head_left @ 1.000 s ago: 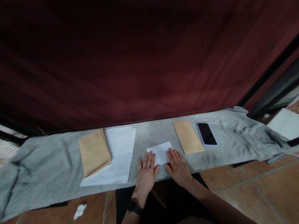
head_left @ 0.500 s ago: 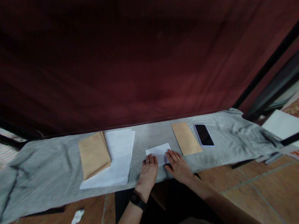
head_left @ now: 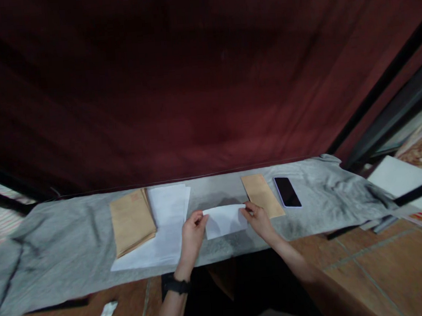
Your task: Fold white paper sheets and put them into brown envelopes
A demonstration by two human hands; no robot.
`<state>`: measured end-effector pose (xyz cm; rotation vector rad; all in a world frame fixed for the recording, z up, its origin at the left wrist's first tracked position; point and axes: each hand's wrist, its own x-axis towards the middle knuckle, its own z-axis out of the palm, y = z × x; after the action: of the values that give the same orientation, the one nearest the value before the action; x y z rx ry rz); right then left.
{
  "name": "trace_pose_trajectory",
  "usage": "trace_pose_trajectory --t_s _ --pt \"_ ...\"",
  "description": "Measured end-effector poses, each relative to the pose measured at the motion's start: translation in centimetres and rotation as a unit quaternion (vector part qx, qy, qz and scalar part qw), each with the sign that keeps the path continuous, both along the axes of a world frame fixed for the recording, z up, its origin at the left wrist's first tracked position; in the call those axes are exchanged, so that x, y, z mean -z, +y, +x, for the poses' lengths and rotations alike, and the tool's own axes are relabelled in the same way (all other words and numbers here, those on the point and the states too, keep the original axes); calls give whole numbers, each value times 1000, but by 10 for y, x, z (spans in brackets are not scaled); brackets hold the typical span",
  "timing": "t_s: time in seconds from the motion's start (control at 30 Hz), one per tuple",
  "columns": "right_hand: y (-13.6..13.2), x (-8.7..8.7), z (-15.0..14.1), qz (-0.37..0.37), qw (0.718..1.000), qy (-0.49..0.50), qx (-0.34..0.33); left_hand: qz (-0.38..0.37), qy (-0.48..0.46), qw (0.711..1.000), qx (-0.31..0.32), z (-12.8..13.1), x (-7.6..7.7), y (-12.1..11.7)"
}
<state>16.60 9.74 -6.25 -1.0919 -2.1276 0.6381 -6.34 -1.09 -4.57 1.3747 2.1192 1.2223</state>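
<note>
A folded sheet of white paper (head_left: 225,221) is held up over the grey cloth, its shadow falling behind it. My left hand (head_left: 194,232) pinches its upper left corner, and my right hand (head_left: 258,218) pinches the upper right one. Just beyond my right hand lies a single brown envelope (head_left: 263,193). To the left, a stack of brown envelopes (head_left: 132,221) rests partly on a pile of white paper sheets (head_left: 170,219).
A phone (head_left: 287,192) with a pale purple edge lies right of the single envelope. Grey cloth (head_left: 67,237) covers the narrow surface, which has a dark red panel (head_left: 207,104) behind it. A crumpled white scrap (head_left: 107,313) is on the tiled floor.
Both hands, earlier flat on the folded paper, now grip its upper corners. The paper has been lifted and tilted up off the cloth.
</note>
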Motion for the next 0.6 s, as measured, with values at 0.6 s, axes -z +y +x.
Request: trace_pose_trajectory --t_s 0.6 --pt "-32 38 -48 142 976 -149 -72 -40 2 998 -57 8 34 27"
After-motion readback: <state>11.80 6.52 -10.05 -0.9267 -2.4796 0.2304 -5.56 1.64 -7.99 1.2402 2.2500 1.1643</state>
